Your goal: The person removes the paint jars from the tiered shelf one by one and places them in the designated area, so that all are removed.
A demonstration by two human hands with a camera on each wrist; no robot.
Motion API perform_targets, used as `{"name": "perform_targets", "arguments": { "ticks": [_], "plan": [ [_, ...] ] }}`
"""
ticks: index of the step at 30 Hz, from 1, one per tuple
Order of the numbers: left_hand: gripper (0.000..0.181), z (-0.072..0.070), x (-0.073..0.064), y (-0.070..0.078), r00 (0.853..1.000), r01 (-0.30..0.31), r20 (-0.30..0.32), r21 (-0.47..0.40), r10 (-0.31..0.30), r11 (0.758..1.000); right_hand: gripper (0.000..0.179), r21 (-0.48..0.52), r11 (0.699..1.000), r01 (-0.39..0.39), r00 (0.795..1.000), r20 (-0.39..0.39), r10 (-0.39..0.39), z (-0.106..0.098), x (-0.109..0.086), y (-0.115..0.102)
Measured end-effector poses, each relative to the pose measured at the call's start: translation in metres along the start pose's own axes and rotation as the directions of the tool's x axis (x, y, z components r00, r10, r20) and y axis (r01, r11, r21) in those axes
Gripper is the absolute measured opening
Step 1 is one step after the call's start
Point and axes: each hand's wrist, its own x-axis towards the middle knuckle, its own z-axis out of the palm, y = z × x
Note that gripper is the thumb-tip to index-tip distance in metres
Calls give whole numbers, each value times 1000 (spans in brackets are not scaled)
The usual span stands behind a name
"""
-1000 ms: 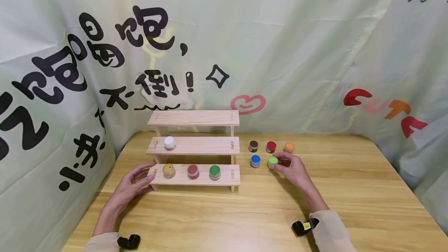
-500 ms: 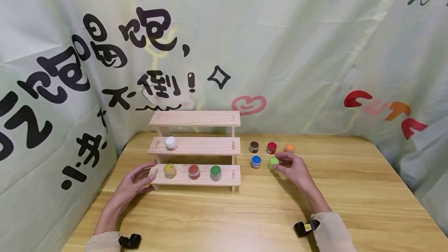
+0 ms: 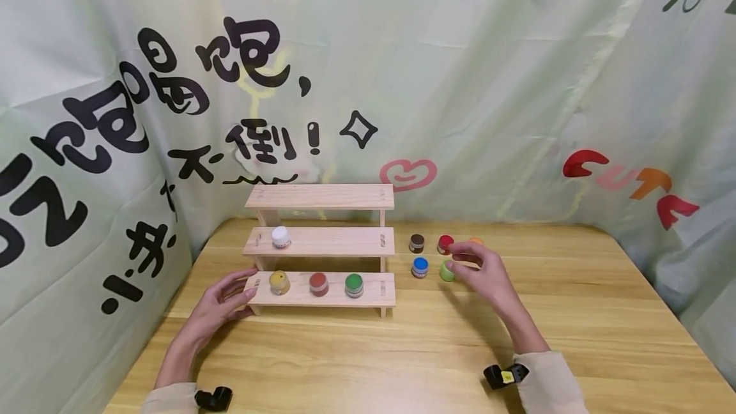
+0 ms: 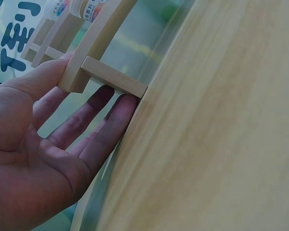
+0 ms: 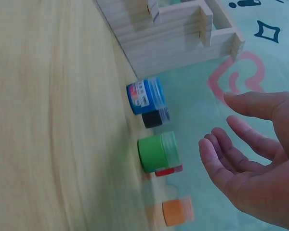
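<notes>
My left hand (image 3: 214, 306) grips the left end of the lowest step of a three-tier wooden display stand (image 3: 368, 298), thumb at the front and fingers behind. In the left wrist view its fingertips lie by the stand's leg (image 4: 113, 77). My right hand (image 3: 487, 278) hovers with relaxed fingers, holding nothing. Beside it a light green paint jar (image 5: 153, 153) stands upright on the table, apart from the fingers in the right wrist view. Yellow (image 3: 279, 282), red-brown (image 3: 319, 283) and green (image 3: 354, 285) paint jars sit on the lowest step, a white one (image 3: 280, 237) on the middle step.
Right of the stand, on the wooden table (image 3: 356, 363), are a blue jar (image 3: 420, 267), a dark brown jar (image 3: 416, 243), a red jar (image 3: 444, 244) and an orange jar (image 5: 178, 211), partly hidden in the head view. A printed curtain (image 3: 489, 94) hangs behind.
My right hand has let go of the light green jar and lifted slightly above it; the jar stays on the table. The left hand keeps its hold on the stand.
</notes>
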Motion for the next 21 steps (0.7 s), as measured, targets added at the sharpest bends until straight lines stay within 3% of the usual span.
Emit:
{"name": "perform_targets", "arguments": {
  "ticks": [5,15,21],
  "plan": [
    [60,0,0,0,1000,7,-4,6,-7,1000,36,47,997,55,998,13,-56,7,-2,-10],
    [59,0,0,0,1000,0,-12,4,0,1000,32,80,994,74,997,17,-75,21,-7,-25],
    [59,1,0,-1,1000,-4,-9,12,5,1000,29,121,984,128,990,44,-134,33,-10,-35]
  ]
}}
